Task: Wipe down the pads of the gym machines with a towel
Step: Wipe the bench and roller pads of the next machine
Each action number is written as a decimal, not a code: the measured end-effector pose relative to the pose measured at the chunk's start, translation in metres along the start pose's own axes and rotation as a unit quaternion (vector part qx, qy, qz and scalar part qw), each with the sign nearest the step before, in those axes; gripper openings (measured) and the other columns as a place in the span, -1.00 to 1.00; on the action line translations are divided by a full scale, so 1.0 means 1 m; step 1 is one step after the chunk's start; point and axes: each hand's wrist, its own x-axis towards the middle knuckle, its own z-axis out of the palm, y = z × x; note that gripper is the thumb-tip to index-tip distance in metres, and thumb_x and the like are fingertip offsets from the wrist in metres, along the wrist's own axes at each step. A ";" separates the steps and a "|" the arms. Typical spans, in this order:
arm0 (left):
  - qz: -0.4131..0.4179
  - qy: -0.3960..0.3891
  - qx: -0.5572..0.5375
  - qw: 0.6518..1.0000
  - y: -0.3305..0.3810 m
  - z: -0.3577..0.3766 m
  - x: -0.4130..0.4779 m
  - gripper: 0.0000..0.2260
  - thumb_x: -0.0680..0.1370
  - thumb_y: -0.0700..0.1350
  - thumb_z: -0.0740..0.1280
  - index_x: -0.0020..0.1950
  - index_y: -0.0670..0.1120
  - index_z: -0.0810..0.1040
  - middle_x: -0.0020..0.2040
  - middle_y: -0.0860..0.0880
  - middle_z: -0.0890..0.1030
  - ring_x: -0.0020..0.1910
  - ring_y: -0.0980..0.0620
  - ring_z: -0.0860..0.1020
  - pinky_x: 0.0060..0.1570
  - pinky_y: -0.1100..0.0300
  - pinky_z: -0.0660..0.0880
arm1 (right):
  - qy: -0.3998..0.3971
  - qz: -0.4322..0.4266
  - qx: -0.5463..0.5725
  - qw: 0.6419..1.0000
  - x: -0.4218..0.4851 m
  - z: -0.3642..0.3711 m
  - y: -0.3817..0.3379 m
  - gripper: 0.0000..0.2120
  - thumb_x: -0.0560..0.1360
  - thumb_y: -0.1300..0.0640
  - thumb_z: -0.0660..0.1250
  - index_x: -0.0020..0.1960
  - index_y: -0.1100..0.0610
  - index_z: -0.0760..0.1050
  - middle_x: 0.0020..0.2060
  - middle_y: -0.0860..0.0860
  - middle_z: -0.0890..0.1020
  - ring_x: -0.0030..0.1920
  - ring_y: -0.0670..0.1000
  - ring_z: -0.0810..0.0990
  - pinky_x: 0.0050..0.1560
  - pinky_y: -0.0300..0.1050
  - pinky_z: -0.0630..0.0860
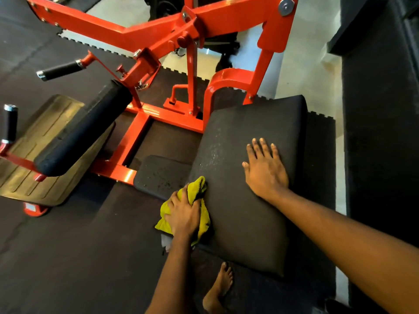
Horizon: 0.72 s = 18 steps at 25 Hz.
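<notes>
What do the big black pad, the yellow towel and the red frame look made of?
Pad: probably black vinyl over foam, matte, faintly grained, soft rounded edges.
Towel: yellow terry or microfibre, fuzzy, bunched in folds.
Frame: likely painted steel, glossy orange-red, with bright highlights and bolts.

A person's forearms [340, 241], bare along their whole visible length, lead to the left grip [183, 214] and right grip [265, 171], nails trimmed short; a bare foot [218, 288] shows behind the left grip.
</notes>
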 end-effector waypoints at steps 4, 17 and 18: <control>0.103 -0.027 -0.028 0.994 0.030 -0.002 0.057 -0.41 0.52 0.18 0.15 0.56 0.14 0.21 0.49 -0.12 0.27 0.45 -0.21 0.29 0.41 -0.12 0.23 | 0.010 0.022 -0.016 1.000 0.001 0.002 -0.002 -0.37 0.64 -0.08 0.11 0.60 0.22 0.19 0.60 0.19 0.19 0.61 0.17 0.12 0.59 0.19 0.07; 0.189 -0.128 0.090 0.969 0.051 -0.003 0.032 -0.35 0.48 0.46 -0.02 0.51 0.45 -0.23 0.60 0.17 -0.31 0.59 -0.08 -0.31 0.37 -0.49 -0.12 | 0.015 0.082 -0.053 0.995 0.001 -0.002 -0.007 -0.39 0.60 -0.14 0.01 0.59 0.07 0.26 0.60 0.19 0.20 0.61 0.22 0.08 0.55 0.32 0.01; 0.190 -0.129 0.082 0.970 0.065 -0.002 0.050 -0.37 0.53 0.41 0.04 0.51 0.46 -0.22 0.61 0.16 -0.30 0.59 -0.10 -0.29 0.36 -0.52 -0.09 | 0.011 0.085 -0.057 0.995 0.001 -0.002 -0.007 -0.40 0.61 -0.14 0.02 0.60 0.06 0.25 0.60 0.18 0.19 0.61 0.22 0.08 0.55 0.34 0.00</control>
